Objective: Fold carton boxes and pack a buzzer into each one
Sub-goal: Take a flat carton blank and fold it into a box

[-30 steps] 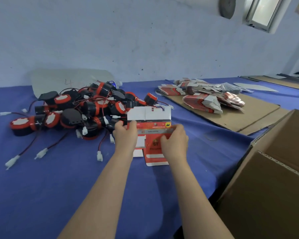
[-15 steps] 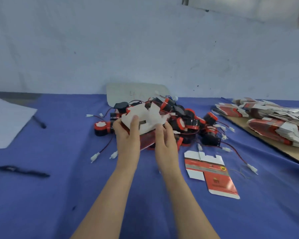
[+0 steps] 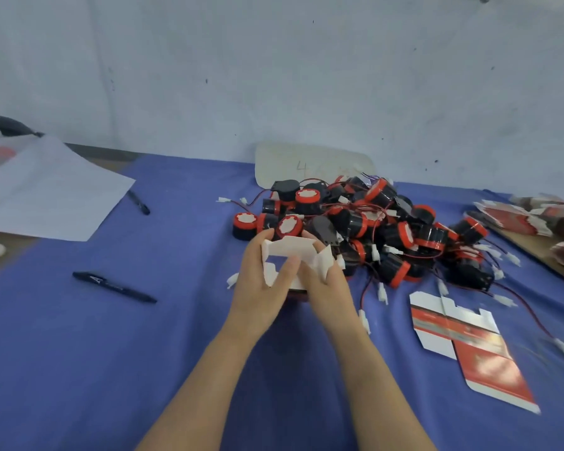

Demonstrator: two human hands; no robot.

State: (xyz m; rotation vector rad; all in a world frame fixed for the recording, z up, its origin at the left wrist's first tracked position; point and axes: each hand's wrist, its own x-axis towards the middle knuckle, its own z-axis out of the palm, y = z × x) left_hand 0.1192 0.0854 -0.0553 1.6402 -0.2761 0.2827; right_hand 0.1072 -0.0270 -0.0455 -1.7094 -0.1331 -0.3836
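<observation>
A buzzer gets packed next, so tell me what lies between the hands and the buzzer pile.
Nothing visible. The left hand and right hand hold the half-folded carton, and the buzzer pile lies just behind it.

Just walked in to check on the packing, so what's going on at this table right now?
A person is shaping a small carton box with both hands: the left hand and right hand grip it with its white flaps open on top. It is held just in front of the pile of buzzers on the blue table. No buzzer shows inside it. Another flat carton lies unfolded to the right.
</observation>
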